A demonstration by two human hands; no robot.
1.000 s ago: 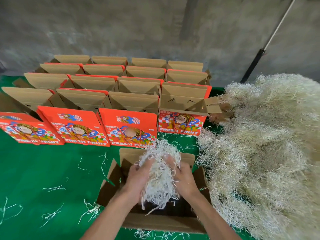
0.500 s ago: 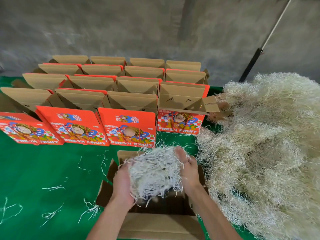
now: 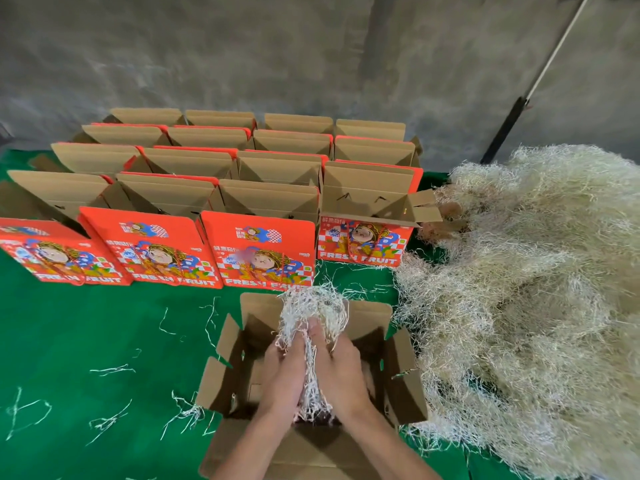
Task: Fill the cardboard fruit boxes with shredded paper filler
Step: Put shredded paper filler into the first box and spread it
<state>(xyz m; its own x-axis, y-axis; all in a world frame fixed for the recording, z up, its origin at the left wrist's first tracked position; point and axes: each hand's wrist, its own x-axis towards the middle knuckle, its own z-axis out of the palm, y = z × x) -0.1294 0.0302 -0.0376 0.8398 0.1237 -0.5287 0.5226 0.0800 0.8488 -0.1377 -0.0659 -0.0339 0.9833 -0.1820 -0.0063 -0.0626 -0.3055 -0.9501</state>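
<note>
An open brown cardboard box [image 3: 228,382] stands on the green cloth right in front of me, flaps spread outward. Over its opening my left hand [image 3: 284,375] and my right hand [image 3: 341,372] press together and grip a wad of white shredded paper [image 3: 313,313]. The wad bulges above my fingers and thin strands hang down between my palms into the box. To the right lies a big heap of shredded paper [image 3: 526,306].
Several open red "FRESH FRUIT" boxes [image 3: 263,251] stand in rows behind, up to the grey wall. Loose paper strands [image 3: 110,370] lie scattered on the green cloth [image 3: 86,341] at the left. A pole [image 3: 540,74] leans against the wall at the right.
My hands spread the wad wide half a second ago; now they have closed together and squeezed it narrow, slightly lower over the box.
</note>
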